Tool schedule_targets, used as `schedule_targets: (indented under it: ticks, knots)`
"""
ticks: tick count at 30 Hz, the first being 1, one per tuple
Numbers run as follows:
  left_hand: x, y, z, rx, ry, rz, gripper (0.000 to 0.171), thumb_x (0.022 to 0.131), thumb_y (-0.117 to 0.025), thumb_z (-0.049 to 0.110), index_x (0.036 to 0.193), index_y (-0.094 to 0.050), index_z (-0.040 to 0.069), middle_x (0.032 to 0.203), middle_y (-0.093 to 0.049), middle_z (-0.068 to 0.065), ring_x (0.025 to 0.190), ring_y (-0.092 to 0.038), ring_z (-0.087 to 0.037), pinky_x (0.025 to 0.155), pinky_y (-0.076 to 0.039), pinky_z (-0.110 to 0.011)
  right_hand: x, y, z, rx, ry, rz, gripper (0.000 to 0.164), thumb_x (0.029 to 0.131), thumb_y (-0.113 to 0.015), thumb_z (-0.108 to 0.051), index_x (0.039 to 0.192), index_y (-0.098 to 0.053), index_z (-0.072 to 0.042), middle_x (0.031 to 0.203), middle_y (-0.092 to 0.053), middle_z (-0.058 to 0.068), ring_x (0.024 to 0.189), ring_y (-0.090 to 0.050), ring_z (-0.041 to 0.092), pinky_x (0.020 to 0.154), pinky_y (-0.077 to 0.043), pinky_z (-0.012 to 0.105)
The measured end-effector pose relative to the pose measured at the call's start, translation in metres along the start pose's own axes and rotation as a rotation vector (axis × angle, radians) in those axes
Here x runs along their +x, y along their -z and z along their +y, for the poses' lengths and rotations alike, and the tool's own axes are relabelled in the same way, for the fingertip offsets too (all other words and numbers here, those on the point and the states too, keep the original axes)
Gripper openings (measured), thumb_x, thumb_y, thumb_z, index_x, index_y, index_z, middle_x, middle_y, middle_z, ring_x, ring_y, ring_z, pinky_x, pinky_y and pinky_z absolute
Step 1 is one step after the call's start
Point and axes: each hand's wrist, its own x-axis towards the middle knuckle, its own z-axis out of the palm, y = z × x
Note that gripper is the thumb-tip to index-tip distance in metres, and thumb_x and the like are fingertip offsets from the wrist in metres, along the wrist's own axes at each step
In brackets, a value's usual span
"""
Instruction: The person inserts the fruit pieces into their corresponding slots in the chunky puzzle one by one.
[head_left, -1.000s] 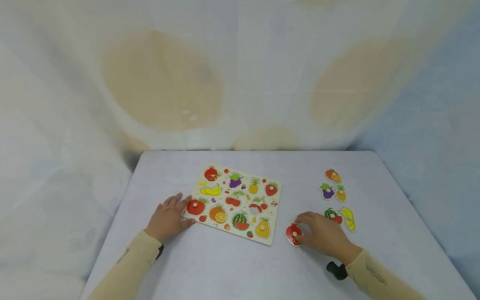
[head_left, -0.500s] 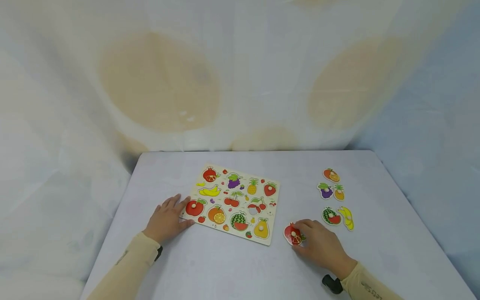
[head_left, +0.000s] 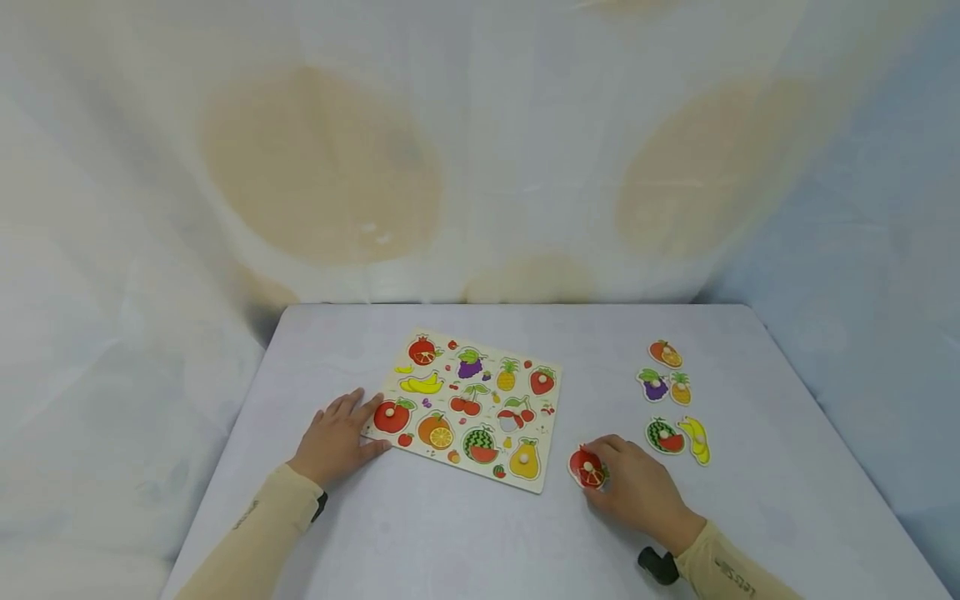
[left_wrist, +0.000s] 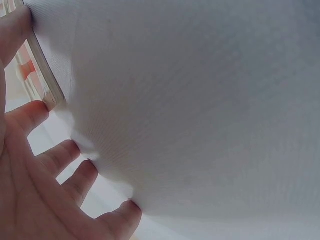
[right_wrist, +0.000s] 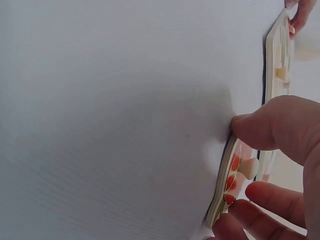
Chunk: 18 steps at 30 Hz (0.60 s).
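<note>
In the head view my left hand lies spread at the near left corner of a wooden fruit puzzle board. Its thumb and index finger touch the board's edge, as the left wrist view confirms at the board; the other fingertips rest on the cloth. My right hand pinches a pomegranate puzzle piece just right of the board. Seen from the right wrist, the thumb is at one edge of the pomegranate piece and fingers at the opposite edge. Its pale knob stands between them.
Loose knobbed pieces lie to the right: an orange, grapes, a pineapple, a watermelon and bananas. Apple and pear pieces with knobs sit in the board. White cloth covers the table.
My right hand has shifted slightly toward the near left, uncovering the watermelon piece, and its thumb and fingers now straddle the pomegranate piece. My left hand stays at the board's corner.
</note>
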Motion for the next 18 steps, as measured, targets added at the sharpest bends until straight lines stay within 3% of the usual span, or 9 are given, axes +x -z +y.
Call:
schedule_targets:
  ticks: [18]
  knots:
    - [-0.001, 0.005, 0.003, 0.005, -0.007, -0.001, 0.082, 0.084, -0.076, 0.049, 0.152, -0.044, 0.015, 0.154, -0.035, -0.023, 0.138, -0.031, -0.047, 0.106, -0.027, -0.071, 0.011, -0.002, 0.003, -0.041, 0.035, 0.021, 0.064, 0.067, -0.090, -0.040, 0.123, -0.069, -0.018, 0.116, -0.065, 0.002, 0.097, -0.063, 0.018, 0.080, -0.058, 0.038]
